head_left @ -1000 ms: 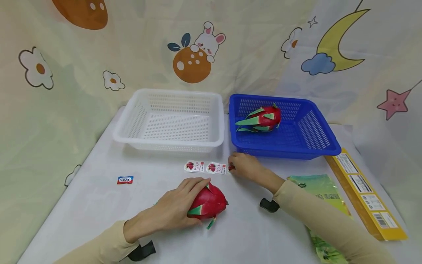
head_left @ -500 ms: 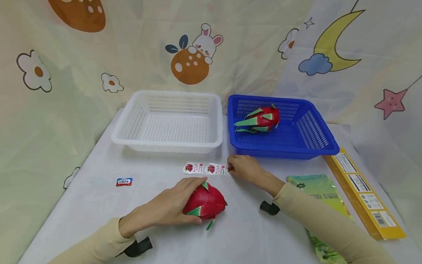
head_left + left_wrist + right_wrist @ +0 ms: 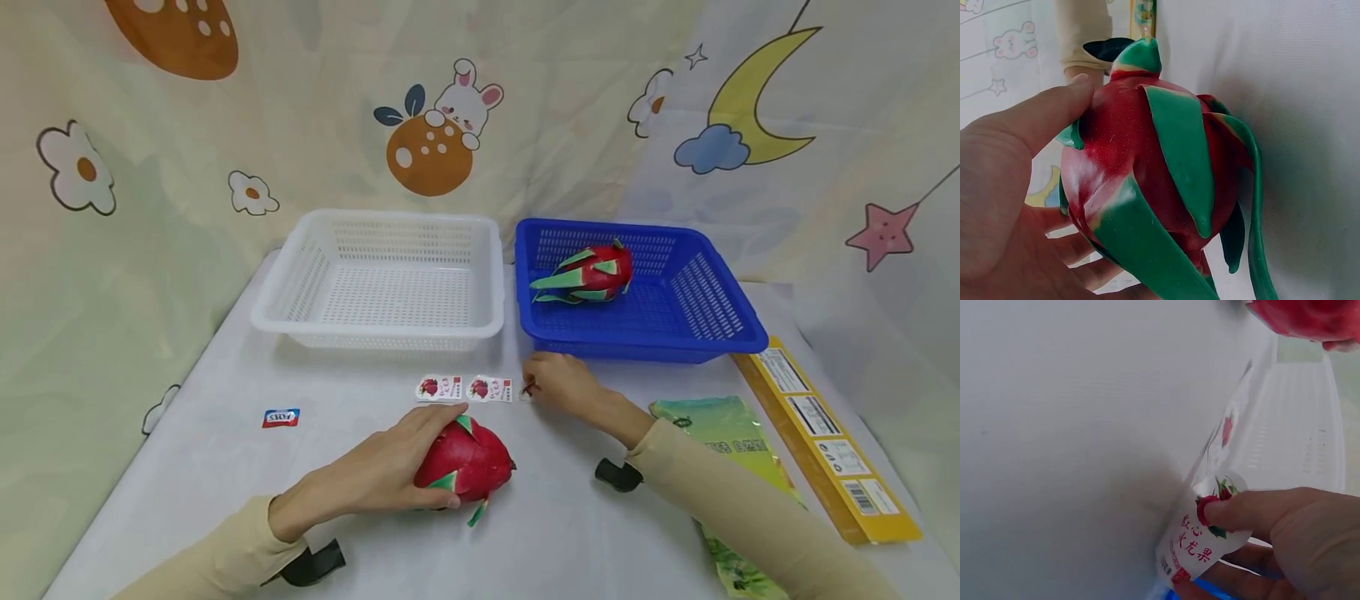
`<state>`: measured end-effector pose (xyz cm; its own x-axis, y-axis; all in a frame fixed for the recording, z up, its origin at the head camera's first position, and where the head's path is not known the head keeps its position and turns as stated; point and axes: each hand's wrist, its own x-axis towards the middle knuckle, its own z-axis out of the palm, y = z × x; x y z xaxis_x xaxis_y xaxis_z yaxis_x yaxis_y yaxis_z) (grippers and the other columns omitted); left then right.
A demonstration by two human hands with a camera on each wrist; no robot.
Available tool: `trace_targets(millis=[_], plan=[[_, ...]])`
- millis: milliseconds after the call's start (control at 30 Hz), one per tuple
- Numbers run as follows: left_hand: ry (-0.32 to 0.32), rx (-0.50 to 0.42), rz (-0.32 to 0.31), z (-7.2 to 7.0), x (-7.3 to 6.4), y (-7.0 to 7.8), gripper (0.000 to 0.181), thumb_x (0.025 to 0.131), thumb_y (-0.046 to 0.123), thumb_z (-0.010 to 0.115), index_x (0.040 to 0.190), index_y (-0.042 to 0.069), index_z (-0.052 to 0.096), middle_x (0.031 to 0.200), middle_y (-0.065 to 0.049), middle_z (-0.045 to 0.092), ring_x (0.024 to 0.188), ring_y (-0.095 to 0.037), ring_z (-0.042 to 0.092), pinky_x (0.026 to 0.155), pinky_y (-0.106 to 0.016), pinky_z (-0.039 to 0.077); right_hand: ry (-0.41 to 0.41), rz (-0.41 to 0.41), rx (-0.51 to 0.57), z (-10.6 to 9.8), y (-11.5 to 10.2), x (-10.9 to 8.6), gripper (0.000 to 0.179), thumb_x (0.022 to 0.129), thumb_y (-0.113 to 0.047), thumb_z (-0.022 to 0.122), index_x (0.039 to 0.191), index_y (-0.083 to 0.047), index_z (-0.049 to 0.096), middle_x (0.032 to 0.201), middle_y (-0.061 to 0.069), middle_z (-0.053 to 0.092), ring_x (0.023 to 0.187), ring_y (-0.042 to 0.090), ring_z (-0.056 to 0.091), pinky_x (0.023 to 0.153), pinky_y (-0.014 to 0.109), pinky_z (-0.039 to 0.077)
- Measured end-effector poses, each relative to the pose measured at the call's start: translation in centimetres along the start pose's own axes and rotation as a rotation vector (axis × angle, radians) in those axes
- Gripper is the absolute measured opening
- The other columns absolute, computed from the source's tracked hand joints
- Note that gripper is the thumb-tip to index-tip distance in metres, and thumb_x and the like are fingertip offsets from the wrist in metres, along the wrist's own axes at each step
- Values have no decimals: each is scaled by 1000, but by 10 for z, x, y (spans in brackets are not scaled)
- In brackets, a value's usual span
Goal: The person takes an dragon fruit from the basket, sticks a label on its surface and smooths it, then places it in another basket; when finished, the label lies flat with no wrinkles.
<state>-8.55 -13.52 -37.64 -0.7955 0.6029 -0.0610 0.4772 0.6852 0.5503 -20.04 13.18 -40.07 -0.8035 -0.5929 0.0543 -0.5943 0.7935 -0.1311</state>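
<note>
My left hand (image 3: 382,467) grips a red dragon fruit (image 3: 468,462) with green scales, lying on the white table. In the left wrist view the thumb lies on one side of the fruit (image 3: 1129,144) and the fingers curl beneath it. My right hand (image 3: 566,385) pinches a white sticker (image 3: 1188,547) printed with a dragon fruit and red characters, thumb on its face. That sticker bends up from the table, its far part covered by the hand in the head view. Two similar stickers (image 3: 439,388) lie in a row to its left.
Behind stand a white basket (image 3: 390,329) and a blue basket (image 3: 645,342), the blue one holding another dragon fruit (image 3: 600,273). A small red-blue packet (image 3: 281,417) lies at left. A green bag (image 3: 720,425) and a yellow box (image 3: 825,450) lie at right.
The right hand has shifted slightly to the right relative to the sticker row, and the pinched sticker now stands a little off from the others. The left hand stays on the dragon fruit.
</note>
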Motion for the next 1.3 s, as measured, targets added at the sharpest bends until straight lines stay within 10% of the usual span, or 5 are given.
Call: trace_targets(millis=[400, 767, 1100, 1300], plan=[[8, 0, 0, 2, -1, 0, 99, 72, 44, 82, 151, 21, 27, 143, -1, 43, 124, -13, 44, 77, -28, 57, 71, -15, 108, -20, 1, -19, 11, 81, -12, 72, 82, -15, 61, 94, 3, 64, 77, 16, 58, 66, 30, 54], [20, -6, 7, 2, -1, 1, 98, 72, 42, 83, 150, 20, 28, 142, -2, 43, 123, -13, 45, 76, -28, 57, 416, -166, 188, -41, -3, -46, 17, 77, -8, 79, 86, -13, 66, 92, 1, 65, 84, 15, 64, 71, 32, 58], [31, -13, 6, 3, -1, 2, 96, 73, 41, 82, 150, 19, 29, 141, -3, 44, 123, -14, 45, 75, -28, 58, 232, -14, 250, -35, 16, -42, 8, 95, -5, 58, 101, -6, 52, 77, 4, 61, 56, 8, 42, 49, 20, 37], [39, 3, 12, 4, -3, 2, 96, 74, 42, 81, 150, 19, 28, 141, -3, 44, 123, -15, 45, 76, -29, 58, 167, -70, 208, -17, 25, -39, 12, 93, -5, 62, 101, -9, 54, 90, 5, 67, 74, 15, 62, 66, 30, 56]])
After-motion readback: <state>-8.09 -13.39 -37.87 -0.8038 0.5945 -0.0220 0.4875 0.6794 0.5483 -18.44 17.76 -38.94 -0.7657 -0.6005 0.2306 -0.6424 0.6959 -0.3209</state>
